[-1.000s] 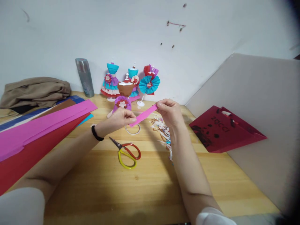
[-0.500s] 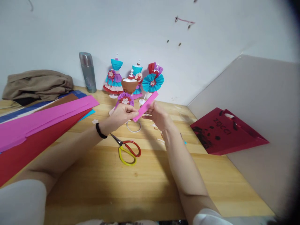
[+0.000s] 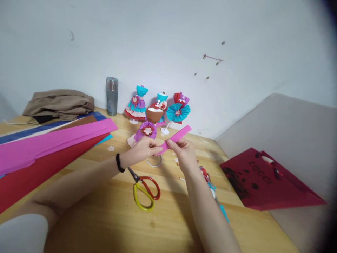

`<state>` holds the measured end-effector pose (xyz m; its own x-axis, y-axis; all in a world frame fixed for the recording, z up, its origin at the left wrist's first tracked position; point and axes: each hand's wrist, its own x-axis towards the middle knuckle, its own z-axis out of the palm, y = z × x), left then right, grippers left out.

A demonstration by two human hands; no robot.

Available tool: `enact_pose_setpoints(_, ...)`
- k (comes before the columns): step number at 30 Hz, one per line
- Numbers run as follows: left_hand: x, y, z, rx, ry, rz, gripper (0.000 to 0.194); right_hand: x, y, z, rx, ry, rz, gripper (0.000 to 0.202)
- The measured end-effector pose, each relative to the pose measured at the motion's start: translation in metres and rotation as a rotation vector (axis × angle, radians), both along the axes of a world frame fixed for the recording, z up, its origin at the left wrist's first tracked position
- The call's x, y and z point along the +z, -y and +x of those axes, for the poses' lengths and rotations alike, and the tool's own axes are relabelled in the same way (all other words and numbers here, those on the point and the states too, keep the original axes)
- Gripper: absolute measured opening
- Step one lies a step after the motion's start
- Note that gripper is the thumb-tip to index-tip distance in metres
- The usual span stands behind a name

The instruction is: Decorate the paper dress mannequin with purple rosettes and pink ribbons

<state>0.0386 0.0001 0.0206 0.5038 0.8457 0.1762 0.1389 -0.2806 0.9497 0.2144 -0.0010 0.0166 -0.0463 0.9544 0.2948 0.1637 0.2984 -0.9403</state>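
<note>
Pink paper strip [image 3: 181, 134], long axis 8-to-2 o'clock: left hand [image 3: 142, 151] pinching 8-o'clock end; right hand [image 3: 185, 154], nearer free 2-o'clock end, pinching strip around middle.

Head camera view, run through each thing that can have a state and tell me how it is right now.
Pink strip: held up, slanted
Left hand: pinching its lower end
Right hand: gripping it near the middle
Scissors: lying flat, blades look closed
Flask: upright, cap on
Brown cloth: bunched up
Pink paper: lying flat, overlapping red paper
Leftmost dress figure: upright
Red bag: contents not visible
</note>
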Motion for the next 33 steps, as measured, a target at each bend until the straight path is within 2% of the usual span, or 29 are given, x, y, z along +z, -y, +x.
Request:
enact_pose_setpoints(5, -0.008, -0.005, 0.0, -0.052, 0.029, 0.017, 0.03, 0.0, 0.001, -0.002, -0.074, -0.062, 0.015, 0.027)
enact_pose_setpoints(10, -0.001, -0.001, -0.002, -0.063, 0.008, -0.035, 0.03, 0.005, 0.003, -0.001, -0.081, -0.063, -0.019, 0.022)
enact_pose_setpoints(13, 0.004, 0.001, -0.004, -0.064, 0.04, -0.109, 0.038, 0.006, 0.003, -0.001, -0.084, -0.064, -0.021, 0.022)
enact_pose_setpoints(19, 0.003, -0.001, -0.002, -0.064, 0.052, -0.234, 0.047, 0.005, 0.003, -0.001, -0.102, -0.073, -0.044, 0.021)
enact_pose_setpoints(33, 0.01, 0.001, -0.003, -0.096, 0.03, -0.248, 0.033, 0.002, 0.001, -0.002, -0.135, -0.083, -0.032, 0.023)
